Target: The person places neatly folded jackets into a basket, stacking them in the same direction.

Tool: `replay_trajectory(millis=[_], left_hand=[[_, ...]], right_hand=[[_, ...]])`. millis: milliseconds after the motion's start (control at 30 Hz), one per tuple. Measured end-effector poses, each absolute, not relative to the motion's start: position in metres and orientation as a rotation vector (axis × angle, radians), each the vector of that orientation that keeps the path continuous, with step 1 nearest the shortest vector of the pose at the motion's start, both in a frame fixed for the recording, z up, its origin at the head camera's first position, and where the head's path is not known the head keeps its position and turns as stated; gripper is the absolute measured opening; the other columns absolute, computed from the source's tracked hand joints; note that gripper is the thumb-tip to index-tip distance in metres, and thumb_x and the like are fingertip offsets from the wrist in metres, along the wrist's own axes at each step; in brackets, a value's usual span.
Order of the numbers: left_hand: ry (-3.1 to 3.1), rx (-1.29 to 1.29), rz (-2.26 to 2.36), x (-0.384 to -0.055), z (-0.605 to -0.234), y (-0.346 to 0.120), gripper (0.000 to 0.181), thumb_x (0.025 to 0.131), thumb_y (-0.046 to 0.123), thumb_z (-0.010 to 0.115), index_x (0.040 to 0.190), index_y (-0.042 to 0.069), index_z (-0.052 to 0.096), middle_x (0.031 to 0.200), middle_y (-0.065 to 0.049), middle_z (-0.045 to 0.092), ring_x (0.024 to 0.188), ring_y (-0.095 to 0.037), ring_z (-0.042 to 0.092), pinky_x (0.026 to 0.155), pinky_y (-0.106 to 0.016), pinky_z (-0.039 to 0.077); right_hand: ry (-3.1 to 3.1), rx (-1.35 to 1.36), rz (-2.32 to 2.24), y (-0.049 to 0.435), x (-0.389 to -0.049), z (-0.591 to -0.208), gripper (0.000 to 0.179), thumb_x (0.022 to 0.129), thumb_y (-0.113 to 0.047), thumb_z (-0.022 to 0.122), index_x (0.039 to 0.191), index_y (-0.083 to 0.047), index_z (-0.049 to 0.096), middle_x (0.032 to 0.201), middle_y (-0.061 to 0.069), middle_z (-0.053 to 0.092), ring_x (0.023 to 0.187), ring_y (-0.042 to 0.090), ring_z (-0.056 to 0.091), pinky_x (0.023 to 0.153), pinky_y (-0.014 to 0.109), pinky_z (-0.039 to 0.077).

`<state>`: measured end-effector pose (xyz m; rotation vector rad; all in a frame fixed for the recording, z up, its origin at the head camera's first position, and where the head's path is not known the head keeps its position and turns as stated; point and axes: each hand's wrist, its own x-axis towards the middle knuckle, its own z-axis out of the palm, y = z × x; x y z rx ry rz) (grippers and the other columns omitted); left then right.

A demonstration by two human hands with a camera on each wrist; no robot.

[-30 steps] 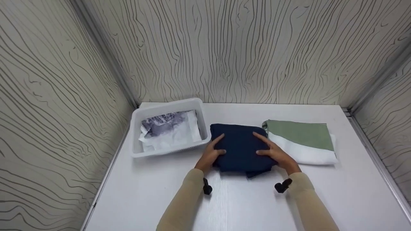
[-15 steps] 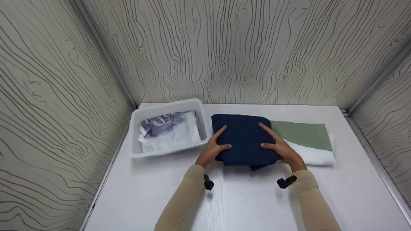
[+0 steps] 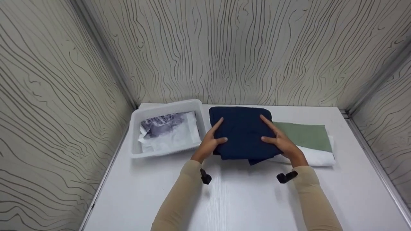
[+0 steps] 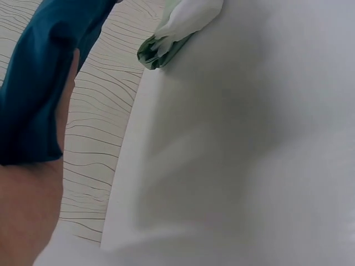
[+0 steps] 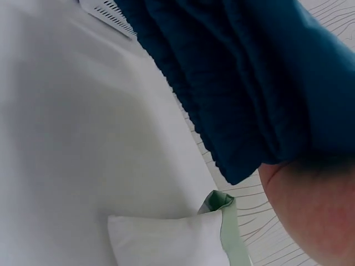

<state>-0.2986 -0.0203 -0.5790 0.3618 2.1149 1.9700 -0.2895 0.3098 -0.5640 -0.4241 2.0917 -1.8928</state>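
Observation:
A folded navy cloth [image 3: 244,134] is held up over the table between both hands. My left hand [image 3: 208,144] grips its left side and my right hand [image 3: 284,144] its right side, each thumb lying on top. The remaining fingers are mostly hidden by the cloth. Seen from the left wrist, the cloth [image 4: 33,94] is raised, with its shadow on the table below. In the right wrist view its stacked fold layers [image 5: 233,83] show above the tabletop. A folded green-and-white cloth [image 3: 305,138] lies at the right, partly covered by the navy one in the head view.
At the left stands a white plastic basket [image 3: 135,134] holding a folded white-and-purple cloth [image 3: 170,128]. The white table [image 3: 240,199] ends at a wood-patterned wall [image 3: 224,57] behind, with metal frame rails [image 3: 110,67] at the corners.
Both hands have lifted the navy cloth off the table and moved it away from the body. It now overlaps more of the green-and-white cloth in view. The basket stays put.

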Motion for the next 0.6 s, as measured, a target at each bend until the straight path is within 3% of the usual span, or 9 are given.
replay_trajectory(millis=[400,600], left_hand=[[2.161,0.391,1.923,-0.305,-0.562,-0.036,0.095,0.095,0.02,0.081,0.165,0.052,0.025,0.18,0.008,0.014,0.168,-0.025,0.007,0.134,-0.056,0.012],[2.13,0.381,1.945,-0.309,-0.554,-0.044,0.099,0.093,0.022,0.083,0.165,0.054,0.024,0.18,0.009,0.011,0.168,-0.025,0.005,0.134,-0.057,0.011]], right_hand=[[2.087,-0.441,-1.881,0.302,-0.297,-0.549,0.091,0.104,-0.011,0.068,0.172,-0.036,0.015,0.181,0.004,-0.003,0.166,0.038,0.008,0.131,0.062,0.014],[2.123,-0.467,-1.859,0.295,-0.299,-0.54,0.09,0.104,-0.01,0.067,0.173,-0.033,0.014,0.182,0.006,-0.004,0.166,0.04,0.006,0.131,0.065,0.011]])
